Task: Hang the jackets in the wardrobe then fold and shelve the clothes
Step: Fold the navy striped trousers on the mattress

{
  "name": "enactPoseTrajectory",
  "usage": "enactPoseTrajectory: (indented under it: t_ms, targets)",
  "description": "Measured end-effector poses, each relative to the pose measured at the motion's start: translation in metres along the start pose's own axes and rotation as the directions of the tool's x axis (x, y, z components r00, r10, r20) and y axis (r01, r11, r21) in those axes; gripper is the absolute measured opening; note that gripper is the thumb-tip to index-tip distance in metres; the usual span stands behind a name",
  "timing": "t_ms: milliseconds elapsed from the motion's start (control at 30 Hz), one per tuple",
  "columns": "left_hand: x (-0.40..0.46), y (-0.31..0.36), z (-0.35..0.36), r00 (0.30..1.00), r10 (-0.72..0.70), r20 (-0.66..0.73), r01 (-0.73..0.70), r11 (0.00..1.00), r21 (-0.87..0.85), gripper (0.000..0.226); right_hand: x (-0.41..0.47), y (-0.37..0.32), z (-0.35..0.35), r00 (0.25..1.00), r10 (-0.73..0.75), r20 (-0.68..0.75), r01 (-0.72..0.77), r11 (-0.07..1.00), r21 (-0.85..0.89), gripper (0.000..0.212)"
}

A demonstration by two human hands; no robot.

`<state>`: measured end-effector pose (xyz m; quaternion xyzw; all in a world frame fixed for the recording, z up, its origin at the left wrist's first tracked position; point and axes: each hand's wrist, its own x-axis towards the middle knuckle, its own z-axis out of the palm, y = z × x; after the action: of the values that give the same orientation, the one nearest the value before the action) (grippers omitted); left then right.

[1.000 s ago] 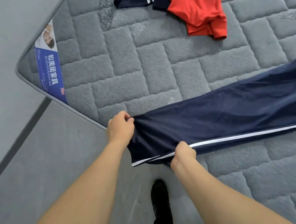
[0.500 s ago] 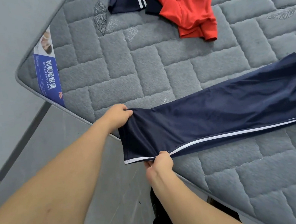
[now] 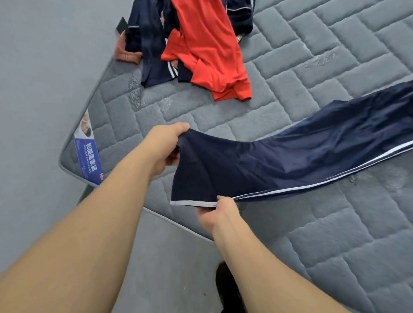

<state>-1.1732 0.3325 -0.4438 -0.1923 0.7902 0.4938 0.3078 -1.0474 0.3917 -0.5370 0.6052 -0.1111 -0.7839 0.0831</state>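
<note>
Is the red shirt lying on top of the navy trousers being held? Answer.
No: the red shirt lies apart from the navy trousers, up the mattress.

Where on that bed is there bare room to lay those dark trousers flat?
Bare grey mattress lies below the navy trousers, and more to the right of the red garment. The top, by the clothes pile, is crowded. Left hand and right hand grip the trouser end.

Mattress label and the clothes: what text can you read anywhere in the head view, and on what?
"和美居家具": white characters on the blue label at the corner of the mattress.
Smaller line beside it: too small to read.
Red mark at the label's lower end: too blurred to read.
Navy trousers, red garment: no text visible.
</note>
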Motion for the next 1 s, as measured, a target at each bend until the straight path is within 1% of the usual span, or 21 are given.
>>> enactPoseTrajectory:
  t_ms: [67, 133, 167, 200, 233, 300, 367, 467, 500, 567, 633, 667, 733, 867, 933, 1000]
  targets:
    - [-0.018, 0.033, 0.020, 0.999, 0.034, 0.036, -0.031, 0.997, -0.063, 0.019, -0.022, -0.019, 0.006, 0.997, 0.051, 0.064, -0.052, 0.998, 0.018, 0.026]
    - [-0.036, 0.064, 0.039, 0.996, 0.055, 0.070, -0.038, 0.974, -0.225, 0.016, -0.040, -0.045, 0.012, 0.993, 0.059, 0.104, -0.056, 0.998, -0.033, 0.023]
    - [-0.046, 0.077, 0.047, 0.992, 0.058, 0.111, -0.020, 0.947, -0.321, 0.015, -0.049, -0.059, 0.015, 0.991, 0.057, 0.120, -0.051, 0.997, -0.057, 0.021]
    - [-0.057, 0.089, 0.055, 0.984, 0.065, 0.168, 0.008, 0.917, -0.398, 0.015, -0.059, -0.072, 0.018, 0.986, 0.055, 0.160, -0.046, 0.997, -0.061, 0.023]
    - [-0.067, 0.099, 0.061, 0.973, 0.073, 0.220, 0.034, 0.893, -0.448, 0.016, -0.067, -0.085, 0.020, 0.976, 0.062, 0.208, -0.054, 0.997, -0.046, 0.030]
    - [-0.088, 0.113, 0.069, 0.958, 0.089, 0.273, 0.062, 0.866, -0.497, 0.017, -0.088, -0.103, 0.025, 0.946, 0.051, 0.321, -0.057, 0.998, 0.009, 0.040]
    - [-0.108, 0.124, 0.072, 0.955, 0.108, 0.276, 0.059, 0.843, -0.535, 0.017, -0.110, -0.112, 0.030, 0.917, 0.015, 0.398, -0.032, 0.999, 0.037, 0.043]
    - [-0.127, 0.139, 0.070, 0.966, 0.162, 0.202, -0.009, 0.801, -0.599, 0.012, -0.129, -0.114, 0.030, 0.903, -0.042, 0.427, -0.012, 0.992, 0.123, 0.036]
    - [-0.131, 0.142, 0.068, 0.973, 0.165, 0.159, -0.039, 0.802, -0.596, 0.010, -0.133, -0.114, 0.027, 0.909, -0.064, 0.413, 0.005, 0.990, 0.142, 0.035]
    - [-0.133, 0.144, 0.064, 0.995, 0.092, 0.045, -0.058, 0.866, -0.497, 0.004, -0.139, -0.112, 0.017, 0.932, -0.083, 0.352, 0.025, 0.986, 0.166, 0.036]
    - [-0.133, 0.140, 0.057, 0.997, 0.018, -0.075, -0.044, 0.932, -0.359, 0.018, -0.139, -0.111, 0.007, 0.959, -0.082, 0.270, 0.026, 0.979, 0.205, 0.042]
    - [-0.131, 0.137, 0.053, 0.994, 0.012, -0.111, -0.047, 0.946, -0.322, 0.020, -0.137, -0.111, 0.003, 0.967, -0.086, 0.238, 0.034, 0.976, 0.216, 0.046]
    - [-0.125, 0.133, 0.044, 0.992, 0.022, -0.126, -0.058, 0.954, -0.294, 0.018, -0.134, -0.111, -0.002, 0.970, -0.109, 0.217, 0.063, 0.976, 0.210, 0.048]
    - [-0.113, 0.124, 0.024, 0.992, 0.055, -0.113, -0.085, 0.957, -0.277, 0.015, -0.126, -0.096, -0.002, 0.973, -0.157, 0.167, 0.134, 0.980, 0.146, 0.038]
    - [-0.109, 0.121, 0.015, 0.992, 0.069, -0.107, -0.097, 0.955, -0.281, 0.014, -0.123, -0.084, 0.002, 0.978, -0.161, 0.130, 0.146, 0.982, 0.119, 0.034]
    - [-0.105, 0.121, 0.007, 0.993, 0.081, -0.086, -0.100, 0.961, -0.258, 0.015, -0.122, -0.072, 0.010, 0.982, -0.158, 0.104, 0.153, 0.987, 0.053, 0.028]
